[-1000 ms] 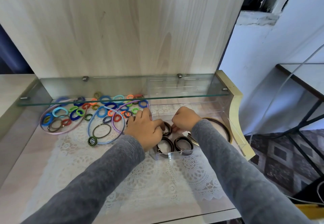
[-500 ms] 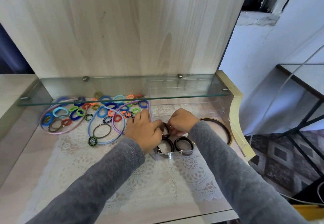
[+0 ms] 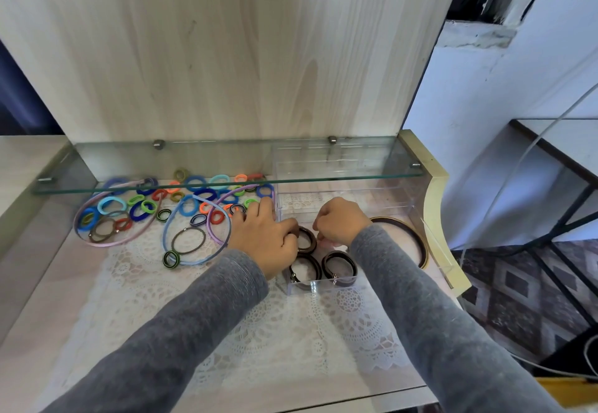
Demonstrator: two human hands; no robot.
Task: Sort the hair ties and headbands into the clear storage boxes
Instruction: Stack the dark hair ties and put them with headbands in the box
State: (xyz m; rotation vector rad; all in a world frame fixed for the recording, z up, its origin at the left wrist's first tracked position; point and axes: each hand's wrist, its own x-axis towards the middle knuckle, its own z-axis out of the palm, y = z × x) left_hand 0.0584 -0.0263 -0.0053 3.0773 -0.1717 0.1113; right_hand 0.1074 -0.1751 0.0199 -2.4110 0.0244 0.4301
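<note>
- Head view: the left hand (image 3: 268,241) has its fingers curled on the left edge of a dark brown ring-shaped hair tie (image 3: 309,240), gripping it at the back of a small clear plastic storage box (image 3: 318,286).
- The right hand (image 3: 339,222) is curled just beside the tie's other edge (its fingertips are hidden, so I cannot tell whether it pinches anything).
- Two more dark brown hair ties (image 3: 339,267) lie in the box's front part, so the step in hand looks like seating a third behind them.
- The next move, I judge, calls for laying it flat and letting go, then reaching left to the heap of coloured elastic hair ties (image 3: 194,192) and thin pastel plastic headbands (image 3: 194,264) on the white lace mat (image 3: 259,331) over the bench (image 3: 42,299).
- A larger clear plastic box (image 3: 339,183) stands behind, and a brown hoop headband (image 3: 415,231) lies to the right.
</note>
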